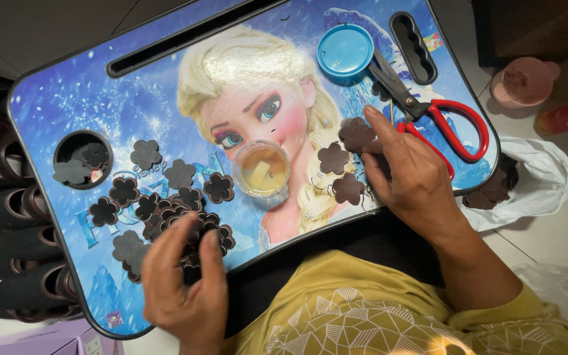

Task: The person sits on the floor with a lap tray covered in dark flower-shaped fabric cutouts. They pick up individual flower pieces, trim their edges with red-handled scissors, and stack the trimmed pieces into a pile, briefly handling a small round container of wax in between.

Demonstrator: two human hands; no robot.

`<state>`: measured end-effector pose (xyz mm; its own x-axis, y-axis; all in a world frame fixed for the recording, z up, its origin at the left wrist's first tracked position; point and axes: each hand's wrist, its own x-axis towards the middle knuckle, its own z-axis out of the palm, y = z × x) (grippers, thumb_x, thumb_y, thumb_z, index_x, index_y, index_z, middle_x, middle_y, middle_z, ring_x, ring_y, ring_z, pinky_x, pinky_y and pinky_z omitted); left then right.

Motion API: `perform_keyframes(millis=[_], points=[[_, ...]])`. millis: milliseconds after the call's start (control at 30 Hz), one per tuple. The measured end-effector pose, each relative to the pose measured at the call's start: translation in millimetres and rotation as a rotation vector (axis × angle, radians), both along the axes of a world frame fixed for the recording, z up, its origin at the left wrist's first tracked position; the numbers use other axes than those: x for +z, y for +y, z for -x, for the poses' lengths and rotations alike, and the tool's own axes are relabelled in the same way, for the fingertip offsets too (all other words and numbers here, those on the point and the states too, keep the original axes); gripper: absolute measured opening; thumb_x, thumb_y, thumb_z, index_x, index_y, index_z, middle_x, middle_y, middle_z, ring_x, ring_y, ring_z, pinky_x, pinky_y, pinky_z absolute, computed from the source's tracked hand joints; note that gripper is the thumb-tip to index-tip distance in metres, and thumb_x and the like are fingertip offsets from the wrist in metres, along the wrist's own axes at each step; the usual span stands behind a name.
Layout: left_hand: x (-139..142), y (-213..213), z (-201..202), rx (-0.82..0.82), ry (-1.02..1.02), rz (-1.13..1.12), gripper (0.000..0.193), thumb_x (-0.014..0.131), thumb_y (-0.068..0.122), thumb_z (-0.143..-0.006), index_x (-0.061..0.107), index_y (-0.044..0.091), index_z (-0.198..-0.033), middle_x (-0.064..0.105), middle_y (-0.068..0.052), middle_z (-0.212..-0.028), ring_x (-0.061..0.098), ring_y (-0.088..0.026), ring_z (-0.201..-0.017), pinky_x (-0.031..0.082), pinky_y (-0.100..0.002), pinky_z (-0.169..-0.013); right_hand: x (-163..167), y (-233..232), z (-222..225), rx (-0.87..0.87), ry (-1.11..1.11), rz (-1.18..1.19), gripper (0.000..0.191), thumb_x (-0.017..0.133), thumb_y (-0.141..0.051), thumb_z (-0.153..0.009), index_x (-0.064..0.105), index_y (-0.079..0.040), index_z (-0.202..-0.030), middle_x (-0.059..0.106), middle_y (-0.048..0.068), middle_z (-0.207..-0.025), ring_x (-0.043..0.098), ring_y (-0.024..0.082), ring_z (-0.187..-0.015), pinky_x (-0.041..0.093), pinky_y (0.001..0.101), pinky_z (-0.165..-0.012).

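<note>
Blue lap tray — glue-filled cup; both hands' fingers pinch brown flower cutouts.

two bare hands, left hand, right hand, no rings, no watch, no gloves. forearms bare. mustard-yellow top, pale geometric line print like faceted triangles. sleeve same fabric, ends short of the right wrist.
</note>
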<state>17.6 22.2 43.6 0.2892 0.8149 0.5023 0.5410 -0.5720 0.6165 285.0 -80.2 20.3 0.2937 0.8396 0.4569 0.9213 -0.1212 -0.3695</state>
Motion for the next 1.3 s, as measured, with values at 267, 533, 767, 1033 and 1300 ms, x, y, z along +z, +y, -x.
perform_keyframes(millis=[267, 533, 767, 1033, 1300], points=[[-11, -32, -41, -0.485, -0.13, 0.282, 0.019, 0.08, 0.0, -0.088, 0.073, 0.003, -0.106, 0.078, -0.007, -0.103, 0.079, -0.022, -0.092, 0.061, -0.031, -0.082, 4, -27, 15, -0.054, 0.792, -0.26, 0.08, 0.072, 0.009, -0.094, 0.03, -0.002, -0.162, 0.07, 0.013, -0.111, 0.072, 0.014, -0.102, 0.058, 0.0265, -0.092], [-9, -44, -64, -0.551, -0.265, 0.497, 0.019, 0.078, 0.002, -0.092, 0.073, 0.002, -0.11, 0.077, -0.01, -0.109, 0.079, -0.02, -0.096, 0.064, -0.029, -0.083, -11, -50, 48, 0.023, 1.397, -0.184, 0.096, 0.07, 0.011, -0.089, 0.019, -0.003, -0.169, 0.074, 0.015, -0.101, 0.071, 0.013, -0.094, 0.056, 0.0251, -0.085], [-17, -48, -59, -0.522, -0.267, 0.569, 0.015, 0.076, 0.001, -0.093, 0.073, 0.002, -0.108, 0.078, -0.01, -0.107, 0.079, -0.017, -0.094, 0.065, -0.027, -0.081, -13, -51, 62, 0.029, 1.235, -0.143, 0.099, 0.071, 0.012, -0.087, 0.015, -0.003, -0.167, 0.074, 0.015, -0.102, 0.072, 0.014, -0.1, 0.057, 0.0277, -0.093], [-24, -48, -55, -0.528, -0.258, 0.541, 0.016, 0.075, -0.001, -0.093, 0.072, 0.001, -0.108, 0.077, -0.01, -0.109, 0.079, -0.018, -0.099, 0.064, -0.028, -0.085, -12, -52, 71, 0.009, 1.122, -0.138, 0.101, 0.072, 0.013, -0.085, 0.014, -0.002, -0.167, 0.074, 0.015, -0.104, 0.072, 0.015, -0.1, 0.055, 0.0276, -0.093], [-30, -51, -58, -0.527, -0.23, 0.502, 0.016, 0.075, -0.001, -0.092, 0.071, 0.002, -0.108, 0.077, -0.009, -0.109, 0.078, -0.018, -0.099, 0.065, -0.029, -0.085, -17, -51, 71, 0.01, 1.134, -0.133, 0.098, 0.07, 0.014, -0.087, 0.016, -0.003, -0.166, 0.071, 0.01, -0.1, 0.068, 0.011, -0.096, 0.054, 0.0266, -0.093]])
